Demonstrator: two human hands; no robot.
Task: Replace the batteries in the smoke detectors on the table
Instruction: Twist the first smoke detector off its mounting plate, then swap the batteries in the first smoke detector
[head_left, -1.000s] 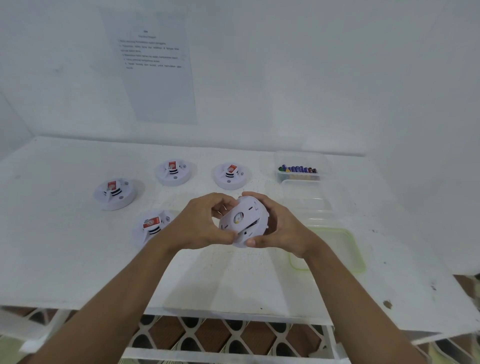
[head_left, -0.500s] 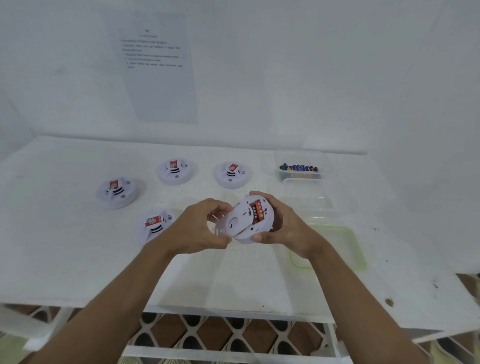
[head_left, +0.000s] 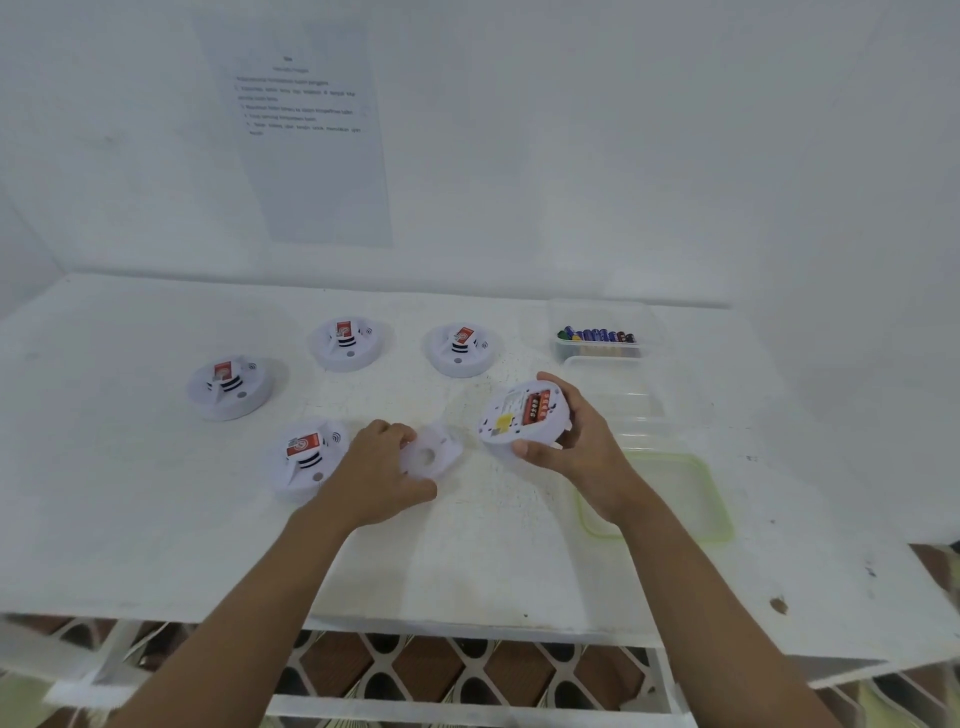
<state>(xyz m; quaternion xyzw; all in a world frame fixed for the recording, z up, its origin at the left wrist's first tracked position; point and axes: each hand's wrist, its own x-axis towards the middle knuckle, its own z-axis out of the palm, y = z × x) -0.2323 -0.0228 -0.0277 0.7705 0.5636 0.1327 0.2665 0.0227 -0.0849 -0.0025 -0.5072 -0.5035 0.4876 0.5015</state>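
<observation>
Nearest in, a round white back cover is held at its left edge by the curled fingers of the left hand, low over the surface; whether it's touching down can't be told. Just to the right, apart from it, the opened smoke detector is gripped in the right hand. The thumb is on the near rim and the fingers are wrapped round the far side. It's tilted with its open back up, and red batteries can be seen seated inside.

The right edge of the near-left detector is partly hidden by the left hand. A green-rimmed lid is overlapped by the right forearm, and an empty clear tub is sat just behind the right hand.

Further back, the far-left detector, middle detector and back-right detector are laid out well apart, red labels up. A clear tub of batteries is parked right behind the empty one.

The surface is white, scuffed and speckled, with a lattice panel seen under its near edge. It's closed in by plain white walls, and a printed sheet is stuck on the back one, text too blurry to be read.
</observation>
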